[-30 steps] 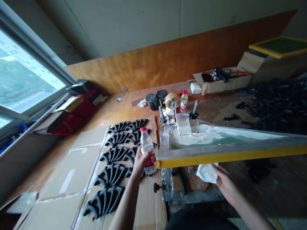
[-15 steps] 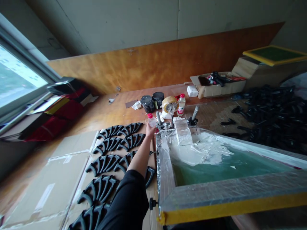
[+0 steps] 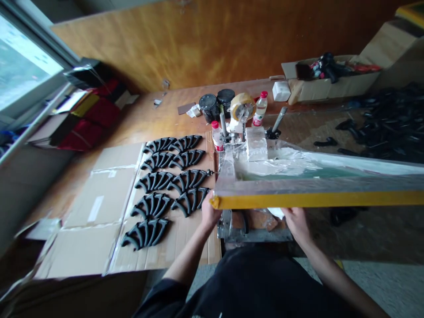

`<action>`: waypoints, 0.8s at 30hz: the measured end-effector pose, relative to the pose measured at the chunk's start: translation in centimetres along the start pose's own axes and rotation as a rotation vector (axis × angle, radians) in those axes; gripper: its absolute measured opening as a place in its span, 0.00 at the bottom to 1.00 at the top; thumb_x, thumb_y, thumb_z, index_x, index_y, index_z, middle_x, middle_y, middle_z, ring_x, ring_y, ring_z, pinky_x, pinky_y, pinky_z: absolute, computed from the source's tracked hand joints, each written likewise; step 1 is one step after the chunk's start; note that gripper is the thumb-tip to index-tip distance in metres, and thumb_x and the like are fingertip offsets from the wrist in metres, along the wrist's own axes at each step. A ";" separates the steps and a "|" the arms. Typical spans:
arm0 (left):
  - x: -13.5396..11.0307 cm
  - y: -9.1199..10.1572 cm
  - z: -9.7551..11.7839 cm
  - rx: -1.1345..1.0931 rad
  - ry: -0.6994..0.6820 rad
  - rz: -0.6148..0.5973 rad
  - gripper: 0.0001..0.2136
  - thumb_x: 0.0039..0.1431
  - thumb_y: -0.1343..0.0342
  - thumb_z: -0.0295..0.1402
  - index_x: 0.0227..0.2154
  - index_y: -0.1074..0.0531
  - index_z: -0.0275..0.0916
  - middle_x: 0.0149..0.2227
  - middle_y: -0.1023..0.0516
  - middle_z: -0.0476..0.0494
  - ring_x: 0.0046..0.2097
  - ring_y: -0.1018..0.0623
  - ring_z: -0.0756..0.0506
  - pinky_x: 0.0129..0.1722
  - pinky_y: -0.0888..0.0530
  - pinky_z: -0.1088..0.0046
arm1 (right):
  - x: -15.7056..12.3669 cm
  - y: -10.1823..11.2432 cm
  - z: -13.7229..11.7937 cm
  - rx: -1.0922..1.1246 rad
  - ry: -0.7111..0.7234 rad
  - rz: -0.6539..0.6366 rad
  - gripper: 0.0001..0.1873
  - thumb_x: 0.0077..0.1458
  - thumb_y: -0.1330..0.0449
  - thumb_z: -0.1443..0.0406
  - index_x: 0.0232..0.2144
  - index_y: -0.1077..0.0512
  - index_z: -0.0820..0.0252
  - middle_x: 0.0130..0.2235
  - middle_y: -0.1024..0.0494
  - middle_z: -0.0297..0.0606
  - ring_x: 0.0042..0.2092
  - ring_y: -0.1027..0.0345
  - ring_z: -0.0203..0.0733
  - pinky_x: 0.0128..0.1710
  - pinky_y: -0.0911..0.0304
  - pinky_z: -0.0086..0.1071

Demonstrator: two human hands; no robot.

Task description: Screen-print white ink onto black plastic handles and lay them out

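A screen-printing frame (image 3: 298, 185) with yellow tape along its front edge is tilted up over a small printing base (image 3: 258, 234). My left hand (image 3: 211, 211) is closed around the frame's front left corner. Below the front edge, my right hand (image 3: 297, 224) holds a white cloth or paper (image 3: 277, 213), its fingertips partly hidden by the frame. One dark curved piece (image 3: 245, 221) lies on the base near that hand. White paste (image 3: 291, 161) covers part of the green mesh, and a wrapped block (image 3: 256, 143) rests on the frame's back end.
Rows of black curved handles (image 3: 154, 181) lie on cardboard (image 3: 195, 240) at left. Behind the frame stand a red-capped bottle (image 3: 217, 137), another bottle (image 3: 260, 109), black tubs (image 3: 209, 108) and a tape roll (image 3: 243, 108). Black parts (image 3: 391, 119) are heaped at right.
My left hand has let go of the red-capped bottle and moved to the frame's front corner. The frame's front edge looks higher. My right hand has come into clear view, and the camera points lower.
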State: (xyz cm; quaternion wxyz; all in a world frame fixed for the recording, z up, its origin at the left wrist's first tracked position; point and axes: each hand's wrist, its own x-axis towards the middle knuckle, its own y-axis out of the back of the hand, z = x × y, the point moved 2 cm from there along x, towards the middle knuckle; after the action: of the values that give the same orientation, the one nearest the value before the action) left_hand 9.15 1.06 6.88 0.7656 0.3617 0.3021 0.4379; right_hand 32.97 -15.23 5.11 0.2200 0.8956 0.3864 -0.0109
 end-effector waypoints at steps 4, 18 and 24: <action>-7.2 -4.3 3.1 0.136 -0.057 -0.073 0.19 0.57 0.48 0.51 0.36 0.30 0.39 0.37 0.24 0.43 0.39 0.23 0.45 0.37 0.29 0.72 | -0.1 -2.2 -3.1 -0.068 0.176 -0.166 0.20 0.55 0.43 0.54 0.44 0.22 0.58 0.38 0.18 0.41 0.38 0.26 0.51 0.40 0.32 0.39; -10.7 -3.6 1.6 0.285 -0.069 -0.161 0.09 0.62 0.51 0.33 0.41 0.28 0.42 0.40 0.26 0.43 0.43 0.24 0.46 0.41 0.30 0.73 | -3.3 -9.6 -2.0 -0.539 1.007 -0.661 0.26 0.60 0.53 0.72 0.60 0.35 0.58 0.59 0.32 0.42 0.61 0.40 0.47 0.62 0.45 0.47; -10.3 -3.6 2.0 0.292 -0.040 -0.207 0.09 0.62 0.51 0.32 0.41 0.28 0.42 0.40 0.26 0.43 0.43 0.25 0.45 0.42 0.30 0.72 | -4.4 -7.7 -1.3 -0.575 0.973 -0.661 0.27 0.60 0.55 0.72 0.60 0.36 0.57 0.60 0.33 0.41 0.61 0.40 0.47 0.63 0.46 0.48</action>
State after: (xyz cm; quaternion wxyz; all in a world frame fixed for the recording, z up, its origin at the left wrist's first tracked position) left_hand 7.83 -9.99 6.49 0.7519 0.4444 0.3829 0.3010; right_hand 24.36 -13.11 4.12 0.2359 0.5380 0.6842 0.4322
